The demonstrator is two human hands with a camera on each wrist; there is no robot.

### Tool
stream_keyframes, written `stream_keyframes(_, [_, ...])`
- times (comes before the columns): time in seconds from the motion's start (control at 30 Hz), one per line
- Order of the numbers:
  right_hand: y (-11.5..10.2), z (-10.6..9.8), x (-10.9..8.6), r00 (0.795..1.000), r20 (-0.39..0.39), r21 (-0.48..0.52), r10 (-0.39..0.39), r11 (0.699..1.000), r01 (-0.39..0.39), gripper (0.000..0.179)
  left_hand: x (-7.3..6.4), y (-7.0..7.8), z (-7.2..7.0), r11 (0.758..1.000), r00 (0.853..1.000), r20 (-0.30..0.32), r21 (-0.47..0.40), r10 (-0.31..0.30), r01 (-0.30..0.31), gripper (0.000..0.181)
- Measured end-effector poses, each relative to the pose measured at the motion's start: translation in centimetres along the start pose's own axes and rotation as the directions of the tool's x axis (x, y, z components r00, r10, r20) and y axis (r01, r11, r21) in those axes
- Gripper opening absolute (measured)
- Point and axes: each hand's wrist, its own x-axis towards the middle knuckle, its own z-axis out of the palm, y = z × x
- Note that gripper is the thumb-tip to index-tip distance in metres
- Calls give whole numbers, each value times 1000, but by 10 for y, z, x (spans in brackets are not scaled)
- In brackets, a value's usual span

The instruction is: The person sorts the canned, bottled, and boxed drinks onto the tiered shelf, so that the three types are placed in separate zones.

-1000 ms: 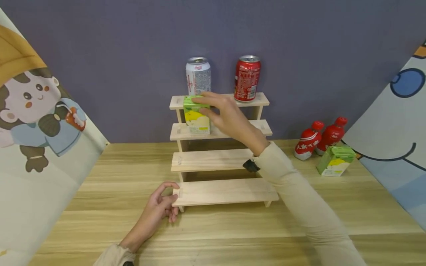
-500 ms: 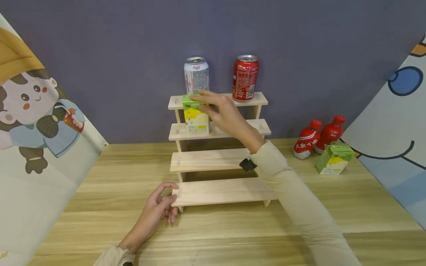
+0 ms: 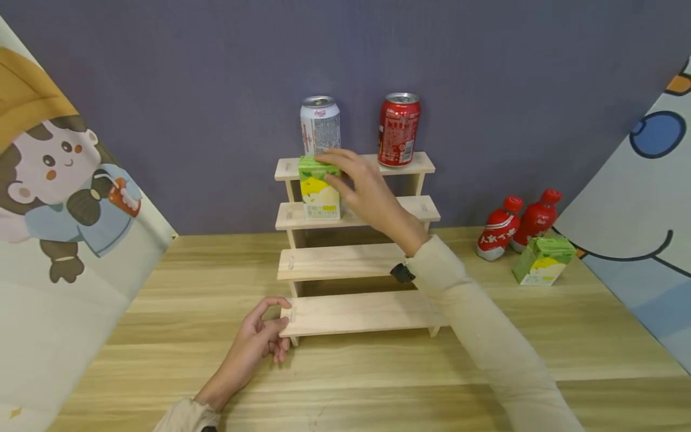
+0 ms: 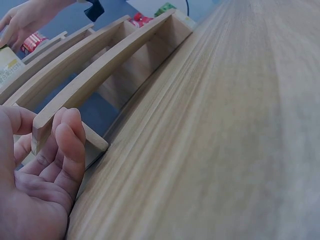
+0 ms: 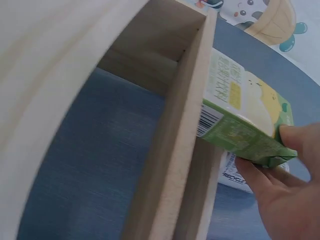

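My right hand grips the top of a green and yellow juice box, thumb on the front and fingers behind. The box stands upright at the left end of the second shelf from the top of a stepped wooden rack. In the right wrist view, thumb and fingers pinch the upper end of the juice box. Down at the lowest step, my left hand holds the left end of the board between thumb and fingers. The left wrist view shows those curled fingers at the board's end.
On the top shelf stand a white soda can, partly behind the juice box, and a red cola can. Right of the rack, two red bottles and another green juice box stand on the wooden table. Printed panels flank both sides.
The juice box has turned slightly so its front faces more squarely forward, with the right hand still on it. The left hand keeps its hold on the lowest board.
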Motion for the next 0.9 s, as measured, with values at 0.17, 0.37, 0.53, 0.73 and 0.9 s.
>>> stream_keyframes(0.17, [0,0,-7,997,-71,20,32,999,-31,46,-1,-2,2,1000,1000,0,-9,-5,5,34])
stream_keyframes(0.37, [-2,-5,-16,997,-70,-23,23,999,-24,55,-2,-1,2,1000,1000,-3,-8,8,-8,35])
stream_keyframes(0.53, [-5,-9,-29,997,-61,-73,41,996,-45,57,-4,-1,1,1000,1000,-1,-2,11,-11,35])
stream_keyframes(0.73, [-11,-13,-48,997,-75,-78,26,996,-32,51,-4,-1,2,1000,1000,-4,-1,4,-4,35])
stream_keyframes(0.9, [-16,-16,-59,997,-74,-93,-3,996,-4,46,-4,0,1,1000,1000,-6,1,4,-4,35])
